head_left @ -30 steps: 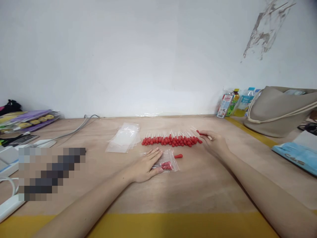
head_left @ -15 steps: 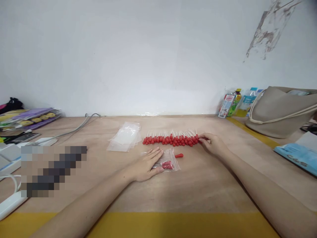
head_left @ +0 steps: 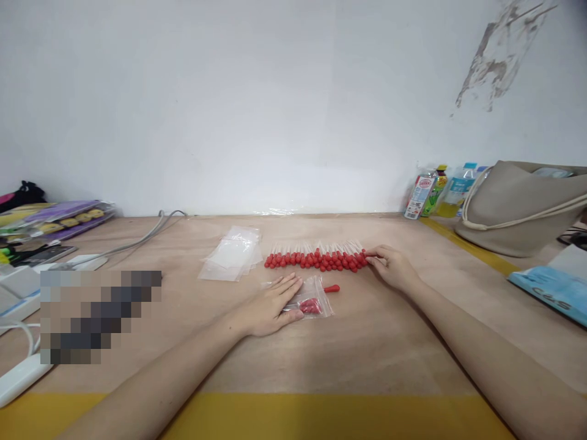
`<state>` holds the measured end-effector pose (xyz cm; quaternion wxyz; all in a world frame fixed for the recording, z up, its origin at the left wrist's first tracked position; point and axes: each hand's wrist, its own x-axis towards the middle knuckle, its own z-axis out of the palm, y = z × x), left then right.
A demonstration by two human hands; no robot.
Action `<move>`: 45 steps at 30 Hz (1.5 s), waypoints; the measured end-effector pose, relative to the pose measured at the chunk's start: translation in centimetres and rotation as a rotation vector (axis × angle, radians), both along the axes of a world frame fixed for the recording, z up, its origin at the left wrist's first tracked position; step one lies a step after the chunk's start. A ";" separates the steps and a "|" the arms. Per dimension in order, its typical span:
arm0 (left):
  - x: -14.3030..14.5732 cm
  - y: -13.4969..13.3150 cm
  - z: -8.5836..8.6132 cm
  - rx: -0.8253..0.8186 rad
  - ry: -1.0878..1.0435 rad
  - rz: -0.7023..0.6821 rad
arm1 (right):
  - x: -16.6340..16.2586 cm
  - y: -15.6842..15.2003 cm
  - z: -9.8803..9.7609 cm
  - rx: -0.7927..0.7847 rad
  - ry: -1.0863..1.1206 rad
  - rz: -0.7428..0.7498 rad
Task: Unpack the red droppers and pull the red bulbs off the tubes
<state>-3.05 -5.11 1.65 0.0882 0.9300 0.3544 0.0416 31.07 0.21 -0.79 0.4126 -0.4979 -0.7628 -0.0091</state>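
Note:
My left hand (head_left: 270, 308) lies flat, fingers stretched out, on a clear zip bag (head_left: 326, 304). Red bulbs (head_left: 310, 305) show inside the bag, and the hand covers its left part. A dropper's red bulb (head_left: 332, 288) sticks out beyond the bag's upper right edge. Behind them is a row of droppers (head_left: 316, 260) with red rubber bulbs toward me and clear tubes pointing to the wall. At the row's right end my right hand (head_left: 387, 263) pinches the bulb of a dropper with thumb and forefinger.
Flat clear bags (head_left: 232, 253) lie fanned out left of the row. A power strip (head_left: 22, 293) with cables and a blurred-out patch (head_left: 101, 318) are at the left. Bottles (head_left: 456, 189), a carton (head_left: 418, 195), a grey bag (head_left: 527, 205) and a blue packet (head_left: 550, 290) stand or lie at the right.
Almost nothing differs. My right hand stays at the row's right end, its fingers shifted very slightly. My left hand keeps its place on the bag.

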 end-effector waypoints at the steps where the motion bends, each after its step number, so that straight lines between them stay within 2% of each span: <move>1: 0.0 0.0 0.0 -0.001 0.001 0.001 | 0.0 0.0 0.0 0.003 0.002 0.006; 13: 0.0 -0.1 0.1 -0.002 -0.001 -0.001 | 0.1 0.1 -0.3 -0.014 0.048 -0.002; 19: 0.0 -0.2 0.2 -0.013 -0.003 0.005 | -1.7 -1.0 0.8 0.138 0.173 -0.111; 21: 0.0 -0.2 0.2 -0.017 -0.004 0.009 | -3.4 -2.1 1.5 0.115 0.158 -0.040; 24: 0.0 -0.2 0.1 -0.012 -0.009 0.010 | -6.2 -3.9 2.3 -0.054 -0.045 0.201; 28: -0.1 0.0 0.0 0.015 -0.020 -0.024 | -8.6 -5.2 2.1 -0.150 -0.254 0.246; 31: -0.3 0.0 0.0 0.019 -0.016 -0.044 | -8.5 -5.1 2.1 -0.201 -0.233 0.232; 35: -0.4 -0.1 0.1 0.004 0.005 -0.046 | -5.4 -4.3 3.6 -0.239 -0.097 0.314; 37: -0.4 0.0 0.1 -0.002 0.010 -0.041 | -3.4 -3.6 4.4 -0.257 0.044 0.250; 41: -0.3 0.0 0.1 -0.008 0.011 -0.037 | -0.9 -2.0 4.0 -0.056 0.308 -0.135; 43: -0.3 0.0 0.1 -0.004 0.008 -0.039 | -1.0 -1.2 2.9 0.054 0.323 -0.272; 45: -0.3 0.0 0.1 0.003 0.002 -0.041 | -1.7 -0.6 1.7 0.119 0.261 -0.299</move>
